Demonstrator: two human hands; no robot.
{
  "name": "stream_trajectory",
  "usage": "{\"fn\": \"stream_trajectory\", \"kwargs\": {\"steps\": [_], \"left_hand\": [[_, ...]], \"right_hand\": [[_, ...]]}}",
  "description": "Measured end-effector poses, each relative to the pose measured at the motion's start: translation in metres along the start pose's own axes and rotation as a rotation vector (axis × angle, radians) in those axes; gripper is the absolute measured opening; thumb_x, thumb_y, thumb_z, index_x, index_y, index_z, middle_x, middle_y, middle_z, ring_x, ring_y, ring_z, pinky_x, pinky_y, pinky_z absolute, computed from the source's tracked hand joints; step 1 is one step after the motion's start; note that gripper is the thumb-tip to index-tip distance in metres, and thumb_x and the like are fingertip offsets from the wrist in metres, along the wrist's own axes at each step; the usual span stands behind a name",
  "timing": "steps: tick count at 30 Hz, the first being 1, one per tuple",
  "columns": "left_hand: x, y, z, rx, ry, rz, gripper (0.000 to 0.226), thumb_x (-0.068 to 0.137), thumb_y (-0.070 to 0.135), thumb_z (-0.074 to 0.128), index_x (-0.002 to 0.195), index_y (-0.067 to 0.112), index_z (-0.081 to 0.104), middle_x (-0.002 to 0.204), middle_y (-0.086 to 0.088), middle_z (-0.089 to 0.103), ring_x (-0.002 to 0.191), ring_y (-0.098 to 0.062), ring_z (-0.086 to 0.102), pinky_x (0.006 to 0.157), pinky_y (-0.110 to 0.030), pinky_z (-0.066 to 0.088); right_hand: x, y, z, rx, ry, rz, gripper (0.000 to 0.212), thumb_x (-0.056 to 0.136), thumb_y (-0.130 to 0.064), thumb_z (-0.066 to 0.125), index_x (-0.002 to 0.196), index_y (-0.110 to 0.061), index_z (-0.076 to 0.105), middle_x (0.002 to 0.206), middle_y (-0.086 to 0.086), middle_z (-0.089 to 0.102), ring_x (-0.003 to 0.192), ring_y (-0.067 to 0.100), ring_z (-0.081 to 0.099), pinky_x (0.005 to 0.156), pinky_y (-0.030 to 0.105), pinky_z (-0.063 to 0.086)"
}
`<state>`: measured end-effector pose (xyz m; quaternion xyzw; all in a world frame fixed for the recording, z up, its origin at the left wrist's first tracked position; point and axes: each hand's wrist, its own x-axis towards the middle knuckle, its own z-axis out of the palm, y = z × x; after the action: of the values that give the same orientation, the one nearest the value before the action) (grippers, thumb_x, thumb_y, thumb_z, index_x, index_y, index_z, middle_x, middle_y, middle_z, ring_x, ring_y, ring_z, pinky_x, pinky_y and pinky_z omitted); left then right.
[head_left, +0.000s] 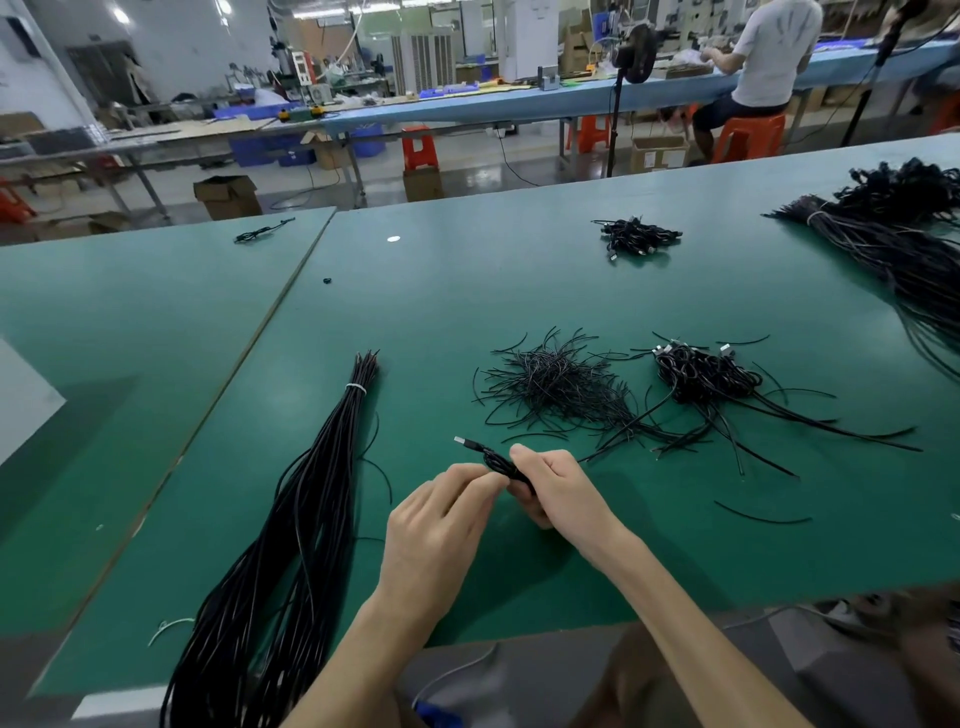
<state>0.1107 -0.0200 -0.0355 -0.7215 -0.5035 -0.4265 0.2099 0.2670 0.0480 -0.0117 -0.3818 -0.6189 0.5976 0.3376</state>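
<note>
A coiled black USB cable (494, 460) with a silver plug pointing up-left sits between my two hands, just above the green table (467, 291). My right hand (558, 488) grips the coil with curled fingers. My left hand (441, 514) pinches the coil's left side with fingertips and thumb. Most of the coil is hidden inside my right hand.
A long tied bundle of black cables (306, 519) lies at left. A pile of short black ties (558, 387) and a heap of coiled cables (706, 376) lie ahead. Further back lie a small cable pile (636, 236) and a big bundle (904, 244). A person sits at a far bench.
</note>
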Motion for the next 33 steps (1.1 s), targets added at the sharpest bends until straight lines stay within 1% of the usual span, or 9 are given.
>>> {"fn": "stream_trajectory", "kwargs": {"steps": [2, 9, 13, 16, 18, 22, 25, 29, 33], "left_hand": [[0.001, 0.0, -0.001, -0.014, 0.007, 0.0, 0.004, 0.095, 0.011, 0.075, 0.098, 0.011, 0.076, 0.1, 0.003, 0.071, 0.076, -0.015, 0.067, 0.065, -0.032, 0.057], [0.001, 0.003, -0.003, -0.01, 0.007, -0.036, 0.007, 0.093, 0.018, 0.077, 0.097, 0.013, 0.078, 0.098, 0.005, 0.073, 0.076, -0.01, 0.067, 0.068, -0.028, 0.056], [0.001, 0.003, -0.002, -0.013, 0.005, -0.084, 0.009, 0.094, 0.022, 0.074, 0.095, 0.014, 0.077, 0.096, 0.008, 0.072, 0.073, -0.008, 0.064, 0.07, -0.026, 0.053], [0.003, 0.005, -0.001, -0.044, -0.001, -0.156, 0.012, 0.095, 0.027, 0.07, 0.094, 0.016, 0.075, 0.093, 0.012, 0.07, 0.068, -0.007, 0.062, 0.069, -0.026, 0.052], [0.003, 0.007, -0.001, -0.079, -0.019, -0.201, 0.014, 0.095, 0.03, 0.068, 0.095, 0.017, 0.074, 0.091, 0.013, 0.068, 0.066, -0.006, 0.06, 0.067, -0.026, 0.052], [0.003, 0.009, -0.002, -0.128, -0.059, -0.273, 0.019, 0.097, 0.034, 0.064, 0.097, 0.017, 0.071, 0.088, 0.013, 0.066, 0.067, -0.007, 0.06, 0.065, -0.03, 0.055], [0.004, 0.01, -0.003, -0.113, -0.071, -0.266, 0.02, 0.098, 0.033, 0.062, 0.097, 0.016, 0.07, 0.088, 0.012, 0.066, 0.067, -0.009, 0.06, 0.065, -0.031, 0.055], [0.004, 0.009, -0.001, -0.044, -0.059, -0.255, 0.022, 0.099, 0.033, 0.06, 0.096, 0.015, 0.073, 0.087, 0.012, 0.068, 0.064, -0.009, 0.058, 0.063, -0.03, 0.054], [0.003, 0.008, 0.002, -0.035, -0.064, -0.223, 0.021, 0.101, 0.027, 0.06, 0.09, 0.012, 0.071, 0.084, 0.009, 0.064, 0.062, -0.012, 0.054, 0.063, -0.031, 0.051]], "right_hand": [[0.0, 0.001, 0.0, 0.001, -0.007, -0.001, 0.053, 0.108, -0.025, 0.039, 0.056, -0.018, 0.044, 0.049, -0.007, 0.033, 0.044, 0.011, 0.024, 0.043, 0.022, 0.021], [0.003, 0.006, 0.001, 0.002, -0.025, -0.012, 0.058, 0.11, -0.033, 0.041, 0.053, -0.02, 0.045, 0.05, -0.006, 0.032, 0.044, 0.011, 0.025, 0.044, 0.022, 0.023], [0.003, 0.01, 0.003, -0.03, -0.039, -0.05, 0.056, 0.11, -0.041, 0.04, 0.061, -0.015, 0.05, 0.054, -0.007, 0.041, 0.046, 0.008, 0.031, 0.045, 0.018, 0.026], [0.003, 0.013, 0.003, -0.048, -0.058, -0.069, 0.054, 0.108, -0.046, 0.04, 0.064, -0.018, 0.053, 0.056, -0.009, 0.046, 0.047, 0.006, 0.034, 0.046, 0.015, 0.028], [0.002, 0.014, 0.003, -0.03, -0.074, -0.058, 0.051, 0.106, -0.048, 0.041, 0.068, -0.017, 0.055, 0.056, -0.009, 0.046, 0.047, 0.007, 0.033, 0.045, 0.016, 0.027], [0.002, 0.015, 0.002, -0.012, -0.099, -0.046, 0.048, 0.108, -0.044, 0.04, 0.075, -0.011, 0.054, 0.056, -0.009, 0.045, 0.046, 0.008, 0.031, 0.044, 0.019, 0.025], [0.001, 0.014, 0.002, -0.015, -0.103, -0.052, 0.048, 0.108, -0.044, 0.04, 0.077, -0.011, 0.055, 0.059, -0.007, 0.046, 0.048, 0.008, 0.031, 0.044, 0.019, 0.026], [0.0, 0.013, 0.002, -0.009, -0.099, -0.079, 0.049, 0.107, -0.048, 0.04, 0.071, -0.019, 0.058, 0.061, -0.001, 0.045, 0.05, 0.011, 0.031, 0.045, 0.021, 0.026], [-0.002, 0.012, 0.005, -0.062, -0.091, -0.13, 0.048, 0.105, -0.05, 0.04, 0.065, -0.029, 0.057, 0.059, -0.006, 0.047, 0.051, 0.01, 0.035, 0.048, 0.022, 0.029]]}}
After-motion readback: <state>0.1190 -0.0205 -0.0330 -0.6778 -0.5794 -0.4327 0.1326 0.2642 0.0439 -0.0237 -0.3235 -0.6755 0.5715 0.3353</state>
